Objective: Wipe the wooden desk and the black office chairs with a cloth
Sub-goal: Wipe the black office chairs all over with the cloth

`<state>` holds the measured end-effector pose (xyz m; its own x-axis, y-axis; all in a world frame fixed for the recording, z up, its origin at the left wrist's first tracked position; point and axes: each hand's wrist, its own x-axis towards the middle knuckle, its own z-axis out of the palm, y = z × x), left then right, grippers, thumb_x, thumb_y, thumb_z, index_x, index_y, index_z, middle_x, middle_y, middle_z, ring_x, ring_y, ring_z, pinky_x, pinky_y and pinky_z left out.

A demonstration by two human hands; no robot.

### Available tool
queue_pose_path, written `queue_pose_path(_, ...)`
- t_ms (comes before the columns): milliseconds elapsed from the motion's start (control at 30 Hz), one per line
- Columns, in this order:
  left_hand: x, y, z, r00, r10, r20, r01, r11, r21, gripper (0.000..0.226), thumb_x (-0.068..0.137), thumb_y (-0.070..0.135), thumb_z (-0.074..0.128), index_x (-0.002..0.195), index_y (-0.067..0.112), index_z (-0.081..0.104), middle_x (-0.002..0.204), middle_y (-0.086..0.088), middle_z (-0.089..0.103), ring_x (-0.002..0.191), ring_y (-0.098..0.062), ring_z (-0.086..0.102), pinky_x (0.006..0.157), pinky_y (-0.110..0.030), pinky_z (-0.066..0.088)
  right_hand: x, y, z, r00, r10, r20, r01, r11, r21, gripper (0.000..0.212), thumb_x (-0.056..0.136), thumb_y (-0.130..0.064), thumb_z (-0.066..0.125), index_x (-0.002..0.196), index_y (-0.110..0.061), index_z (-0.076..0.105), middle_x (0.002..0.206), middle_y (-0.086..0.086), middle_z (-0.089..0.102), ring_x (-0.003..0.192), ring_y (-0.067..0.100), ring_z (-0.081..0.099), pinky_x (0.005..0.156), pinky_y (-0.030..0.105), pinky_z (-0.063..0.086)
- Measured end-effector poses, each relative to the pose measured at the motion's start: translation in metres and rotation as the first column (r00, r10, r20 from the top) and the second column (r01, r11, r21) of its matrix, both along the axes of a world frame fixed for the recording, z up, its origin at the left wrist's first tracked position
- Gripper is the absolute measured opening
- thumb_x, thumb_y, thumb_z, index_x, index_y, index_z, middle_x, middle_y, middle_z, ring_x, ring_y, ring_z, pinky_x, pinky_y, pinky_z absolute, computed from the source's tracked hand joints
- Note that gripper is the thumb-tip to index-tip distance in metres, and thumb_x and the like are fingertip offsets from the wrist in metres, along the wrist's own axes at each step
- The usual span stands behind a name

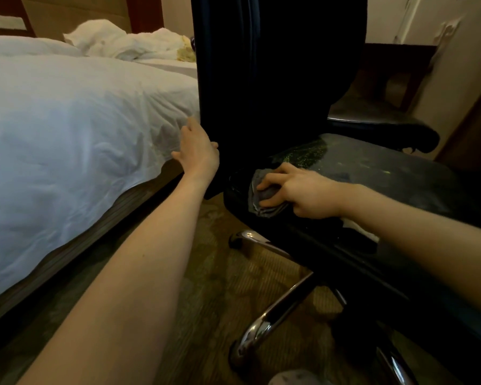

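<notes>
A black office chair [372, 173] stands right of centre, its tall backrest [275, 65] upright and its worn seat flecked with pale specks. My right hand [297, 190] presses a folded grey cloth [264, 195] onto the seat's rear left corner, fingers spread over the cloth. My left hand [197, 151] grips the left edge of the backrest low down, thumb on the near side and fingers hidden behind the edge.
A bed with white sheets [67, 134] lies close on the left, crumpled towels [117, 40] at its far end. The chair's chrome base legs [272, 315] spread over patterned carpet [206, 273]. A chair armrest [386, 129] and dark wooden furniture [395, 70] sit behind.
</notes>
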<state>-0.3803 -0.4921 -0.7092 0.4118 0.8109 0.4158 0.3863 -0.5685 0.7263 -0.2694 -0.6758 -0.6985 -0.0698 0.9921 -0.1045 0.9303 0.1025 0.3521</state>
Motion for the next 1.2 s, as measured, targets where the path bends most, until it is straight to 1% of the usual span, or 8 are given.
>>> queue_pose_path(200,-0.001,-0.002,-0.002,0.999,0.035,0.038,-0.037,0.999,0.034,0.042,0.090,0.004,0.053,0.129,0.006,0.038,0.125,-0.013,0.047,0.115,-0.031,0.047,0.100,-0.051,0.026,-0.014,0.035,-0.009,0.993,-0.089,0.080,0.079,0.990,0.120,0.051,0.093,-0.011,0.044,0.138,-0.035,0.042,0.149,-0.003,0.025,0.129,0.029,0.026,0.093,0.042,0.040)
queue_pose_path(333,0.000,-0.001,-0.004,0.997,0.080,0.015,-0.080,0.994,0.071,0.043,0.090,0.006,0.053,0.130,0.007,0.037,0.127,-0.012,0.047,0.117,-0.032,0.046,0.095,-0.051,0.030,-0.035,0.079,-0.014,0.971,-0.240,0.025,0.229,0.950,0.210,0.043,0.095,-0.010,0.044,0.135,-0.028,0.047,0.147,0.003,0.030,0.131,0.033,0.026,0.095,0.049,0.038)
queue_pose_path(500,-0.001,0.003,-0.007,0.999,0.044,0.019,-0.045,0.996,0.080,0.048,0.090,0.006,0.054,0.134,0.005,0.035,0.130,-0.013,0.044,0.117,-0.033,0.046,0.096,-0.054,0.029,-0.014,0.046,-0.011,0.993,-0.103,0.048,0.097,0.988,0.121,0.054,0.092,-0.007,0.045,0.137,-0.035,0.043,0.147,-0.001,0.025,0.128,0.032,0.026,0.093,0.044,0.038)
queue_pose_path(700,-0.003,-0.004,-0.004,0.999,0.043,0.025,-0.044,0.998,0.042,0.052,0.091,0.006,0.053,0.138,0.006,0.030,0.132,-0.012,0.043,0.115,-0.030,0.048,0.102,-0.054,0.024,0.003,0.007,-0.001,0.988,-0.090,-0.123,0.096,0.994,0.047,0.057,0.087,-0.001,0.046,0.135,-0.031,0.050,0.147,-0.004,0.030,0.128,0.026,0.027,0.097,0.040,0.036)
queue_pose_path(867,0.001,-0.006,-0.006,0.995,0.059,0.077,-0.061,0.998,0.033,0.046,0.090,0.005,0.053,0.133,0.006,0.037,0.129,-0.011,0.047,0.116,-0.030,0.048,0.097,-0.050,0.028,-0.014,0.038,-0.018,0.981,-0.195,-0.010,0.192,0.959,0.208,0.051,0.094,-0.012,0.046,0.140,-0.032,0.041,0.147,0.001,0.027,0.129,0.030,0.027,0.098,0.047,0.035)
queue_pose_path(1000,0.002,-0.003,-0.008,0.993,0.102,0.058,-0.105,0.992,0.069,0.046,0.090,0.011,0.056,0.132,0.008,0.038,0.130,-0.010,0.048,0.119,-0.032,0.048,0.095,-0.051,0.034,-0.026,0.085,-0.029,0.942,-0.330,-0.055,0.329,0.888,0.320,0.044,0.096,-0.015,0.045,0.137,-0.029,0.046,0.144,0.005,0.032,0.130,0.035,0.029,0.096,0.052,0.035)
queue_pose_path(1100,0.001,-0.003,-0.008,0.992,0.126,0.015,-0.127,0.990,0.067,0.047,0.090,0.012,0.057,0.133,0.010,0.037,0.131,-0.009,0.047,0.119,-0.032,0.048,0.097,-0.054,0.034,-0.003,0.098,-0.028,0.923,-0.353,-0.152,0.384,0.865,0.324,0.042,0.095,-0.016,0.047,0.134,-0.032,0.050,0.141,0.004,0.037,0.128,0.033,0.032,0.095,0.050,0.039)
queue_pose_path(1200,0.001,-0.002,-0.008,0.992,0.125,0.010,-0.126,0.990,0.062,0.047,0.090,0.010,0.056,0.133,0.009,0.036,0.128,-0.009,0.047,0.116,-0.032,0.049,0.096,-0.055,0.033,0.038,0.095,-0.025,0.884,-0.439,-0.163,0.468,0.844,0.261,0.040,0.096,-0.012,0.046,0.136,-0.014,0.047,0.144,0.009,0.033,0.128,0.037,0.030,0.097,0.057,0.034)
